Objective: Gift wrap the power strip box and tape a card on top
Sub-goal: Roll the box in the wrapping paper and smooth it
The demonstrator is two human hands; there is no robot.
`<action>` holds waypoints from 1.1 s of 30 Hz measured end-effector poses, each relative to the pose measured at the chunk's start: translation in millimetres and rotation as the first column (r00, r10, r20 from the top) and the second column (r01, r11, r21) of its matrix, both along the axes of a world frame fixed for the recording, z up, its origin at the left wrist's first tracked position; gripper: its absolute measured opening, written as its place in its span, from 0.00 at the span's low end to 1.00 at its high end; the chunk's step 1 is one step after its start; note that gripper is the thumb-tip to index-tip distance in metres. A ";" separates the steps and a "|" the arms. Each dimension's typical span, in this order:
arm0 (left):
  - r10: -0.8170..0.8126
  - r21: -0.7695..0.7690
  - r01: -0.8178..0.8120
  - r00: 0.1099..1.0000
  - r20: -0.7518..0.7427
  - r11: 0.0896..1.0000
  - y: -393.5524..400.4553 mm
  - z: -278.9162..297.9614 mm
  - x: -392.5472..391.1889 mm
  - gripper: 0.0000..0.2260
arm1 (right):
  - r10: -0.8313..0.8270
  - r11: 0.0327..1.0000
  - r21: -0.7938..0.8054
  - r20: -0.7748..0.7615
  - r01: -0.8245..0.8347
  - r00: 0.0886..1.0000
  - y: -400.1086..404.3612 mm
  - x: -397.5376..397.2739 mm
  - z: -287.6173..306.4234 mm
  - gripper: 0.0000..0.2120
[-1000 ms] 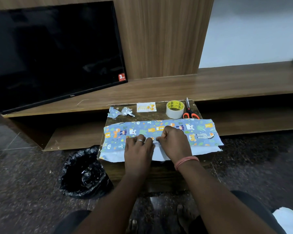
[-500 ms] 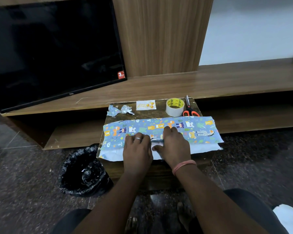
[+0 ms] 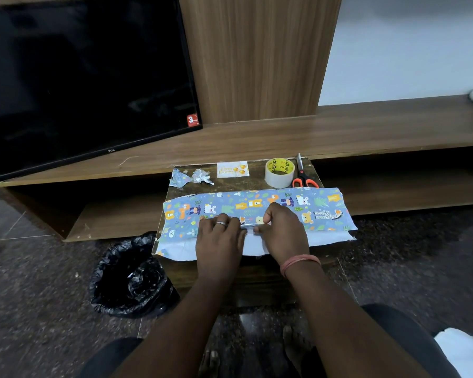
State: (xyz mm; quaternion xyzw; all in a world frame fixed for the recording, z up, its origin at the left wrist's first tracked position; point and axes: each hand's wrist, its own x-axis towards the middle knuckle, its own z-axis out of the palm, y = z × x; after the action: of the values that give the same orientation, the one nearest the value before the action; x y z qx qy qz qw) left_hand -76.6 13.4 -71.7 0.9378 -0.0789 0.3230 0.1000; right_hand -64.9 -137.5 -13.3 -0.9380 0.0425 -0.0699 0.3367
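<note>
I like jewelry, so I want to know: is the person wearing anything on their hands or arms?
Yes. The left hand has a shiny silver ring on one finger. The right hand has a thin pinkish-orange band looped around the wrist. Both arms are bare, with no sleeves, watch or gloves showing.

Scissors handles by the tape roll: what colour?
Orange-red, clearest in the head view: scissors beside the tape roll.
</note>
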 end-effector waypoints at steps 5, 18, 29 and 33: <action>0.015 0.006 -0.015 0.999 -0.032 1.000 -1.1 1.5 0.4 0.09 | 0.048 0.996 0.073 -0.056 -0.044 0.997 -9.5 5.3 5.3 0.10; 0.007 0.034 -0.007 1.000 -0.022 0.999 -1.8 12.8 -3.1 0.07 | 0.316 0.901 -0.358 0.155 -0.245 0.936 6.7 3.6 -8.8 0.11; -0.102 -0.063 0.087 0.940 -0.324 0.994 0.4 40.9 -20.5 0.25 | 0.404 0.888 -0.241 0.000 -0.392 0.915 -3.2 1.8 7.8 0.17; -0.128 0.046 0.188 0.806 -0.578 0.981 12.6 55.8 -17.4 0.49 | 0.488 0.781 -0.347 -0.179 -0.519 0.854 -20.8 -7.6 12.8 0.33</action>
State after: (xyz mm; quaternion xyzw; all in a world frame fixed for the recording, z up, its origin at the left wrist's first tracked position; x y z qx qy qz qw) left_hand -94.1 25.9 -15.9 0.9853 -0.1391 0.0129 0.0982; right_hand -72.5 -158.4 -0.5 -0.9643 -0.2109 0.0529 0.1513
